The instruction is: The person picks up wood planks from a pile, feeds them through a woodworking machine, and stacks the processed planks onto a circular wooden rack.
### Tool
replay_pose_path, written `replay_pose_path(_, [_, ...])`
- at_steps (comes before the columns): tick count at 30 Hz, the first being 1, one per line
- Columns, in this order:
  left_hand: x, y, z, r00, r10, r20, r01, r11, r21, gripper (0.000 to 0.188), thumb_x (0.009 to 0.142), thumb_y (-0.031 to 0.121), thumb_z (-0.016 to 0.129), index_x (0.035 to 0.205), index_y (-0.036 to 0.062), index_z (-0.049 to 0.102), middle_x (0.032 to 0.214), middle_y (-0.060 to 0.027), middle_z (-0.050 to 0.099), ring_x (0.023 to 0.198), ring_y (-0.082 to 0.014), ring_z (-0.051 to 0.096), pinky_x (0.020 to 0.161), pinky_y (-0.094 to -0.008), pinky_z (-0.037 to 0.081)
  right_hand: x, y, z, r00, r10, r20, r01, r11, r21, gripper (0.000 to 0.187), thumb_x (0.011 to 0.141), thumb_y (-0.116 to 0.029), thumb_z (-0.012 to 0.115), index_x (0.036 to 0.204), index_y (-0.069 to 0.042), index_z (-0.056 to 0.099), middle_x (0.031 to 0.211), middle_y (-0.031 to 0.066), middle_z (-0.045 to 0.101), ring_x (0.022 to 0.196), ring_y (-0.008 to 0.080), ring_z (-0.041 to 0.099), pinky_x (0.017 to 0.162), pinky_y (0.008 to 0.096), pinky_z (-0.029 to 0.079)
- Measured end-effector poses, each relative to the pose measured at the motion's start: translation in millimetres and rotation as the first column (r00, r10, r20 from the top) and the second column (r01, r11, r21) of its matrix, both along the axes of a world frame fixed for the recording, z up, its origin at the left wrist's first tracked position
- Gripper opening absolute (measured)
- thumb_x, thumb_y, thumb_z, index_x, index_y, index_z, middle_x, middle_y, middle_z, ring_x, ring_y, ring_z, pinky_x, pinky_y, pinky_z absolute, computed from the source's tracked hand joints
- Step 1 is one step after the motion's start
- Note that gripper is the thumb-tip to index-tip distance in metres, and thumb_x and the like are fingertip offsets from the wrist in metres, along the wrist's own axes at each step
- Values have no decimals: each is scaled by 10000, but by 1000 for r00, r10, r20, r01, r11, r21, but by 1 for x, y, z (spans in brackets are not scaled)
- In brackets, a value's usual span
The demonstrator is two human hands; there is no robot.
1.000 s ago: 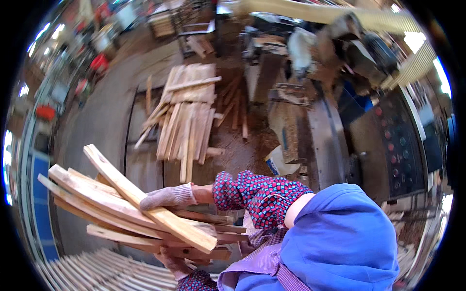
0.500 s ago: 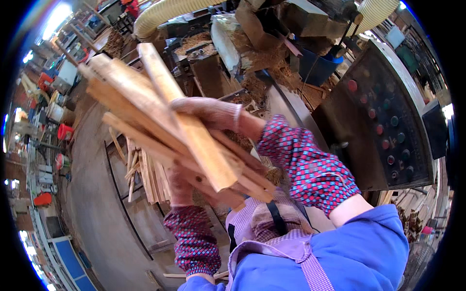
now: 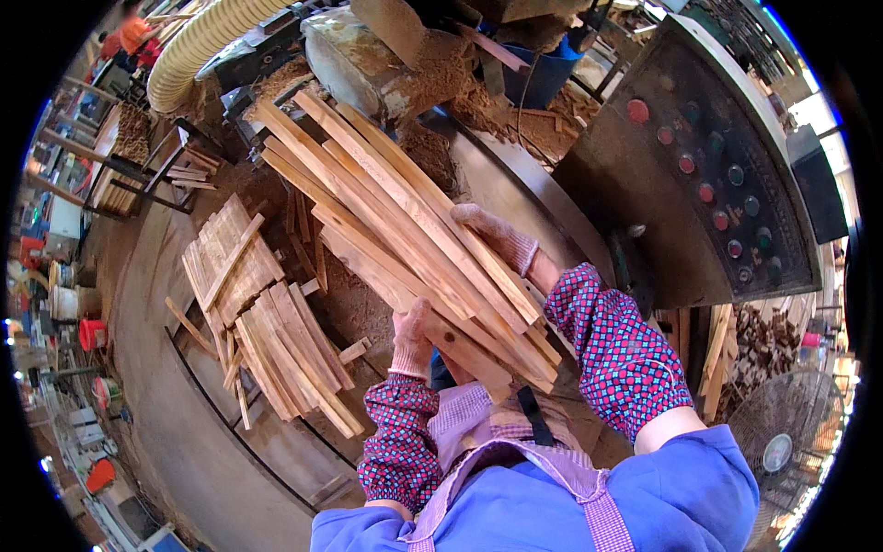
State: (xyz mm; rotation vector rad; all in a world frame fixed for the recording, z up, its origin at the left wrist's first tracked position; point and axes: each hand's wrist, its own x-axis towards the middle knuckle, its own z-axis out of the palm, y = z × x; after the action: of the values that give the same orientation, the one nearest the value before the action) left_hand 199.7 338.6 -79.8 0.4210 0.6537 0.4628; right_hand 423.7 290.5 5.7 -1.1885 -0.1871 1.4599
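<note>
A loose bundle of long, pale wooden strips (image 3: 414,239) is held in front of me, slanting from the upper left to just before my apron. My left hand (image 3: 412,339), in a knitted work glove, grips the bundle's lower left side, thumb on top. On its right side, my gloved right hand (image 3: 497,237) is closed round the edge, with its lower fingers hidden beneath the wood. The strips lie roughly side by side with uneven ends, and one near strip has a dark knot.
More wooden strips (image 3: 292,348) are stacked left of the bundle, one lying askew on top. A control panel (image 3: 708,184) with coloured buttons stands at right. Sawdust-covered machinery (image 3: 368,69) and a ribbed hose (image 3: 198,51) are ahead. At lower right is a fan (image 3: 777,451).
The bundle looks flatter and more even. My right hand has gone from across a strip on top to the bundle's right edge. The view has shifted, showing more of the stack at left.
</note>
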Motion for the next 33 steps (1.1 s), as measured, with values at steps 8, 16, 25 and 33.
replay_pose_path(8, [1, -3, 8, 990, 9, -141, -9, 1000, 1, 512, 810, 135, 744, 1252, 2, 522, 1095, -94, 633, 951, -239, 649, 836, -385, 554, -28, -1, 63, 995, -90, 46, 94, 991, -96, 610, 857, -493, 648, 1242, -22, 612, 1122, 132, 679, 929, 196, 664, 854, 342, 539])
replay_pose_path(16, [8, -27, 48, 996, -22, -92, 14, 996, -85, 615, 904, 380, 662, 1375, 49, 445, 1275, -118, 570, 1142, -295, 590, 924, -438, 525, 2, -4, 59, 985, 97, 141, -103, 994, 39, 521, 935, -452, 588, 1200, -5, 625, 1080, 82, 680, 881, 121, 649, 819, 295, 534])
replay_pose_path(25, [20, -42, 16, 990, -90, -111, 94, 995, 34, 750, 870, 547, 650, 1427, 99, 424, 1313, -81, 567, 1200, -290, 549, 987, -426, 466, 35, -7, 0, 698, 18, 716, -339, 889, 308, 529, 910, -488, 619, 1062, 15, 679, 1001, 89, 671, 958, 155, 593, 885, 321, 477])
replay_pose_path(33, [18, -40, 26, 978, -29, -204, 47, 995, 84, 754, 827, 632, 645, 1352, 112, 495, 1179, -90, 633, 999, -267, 624, 791, -377, 501, 29, -54, 38, 799, 48, 599, -228, 947, 228, 722, 888, -294, 678, 1426, 92, 391, 1339, 164, 569, 1168, 188, 560, 1018, 283, 428])
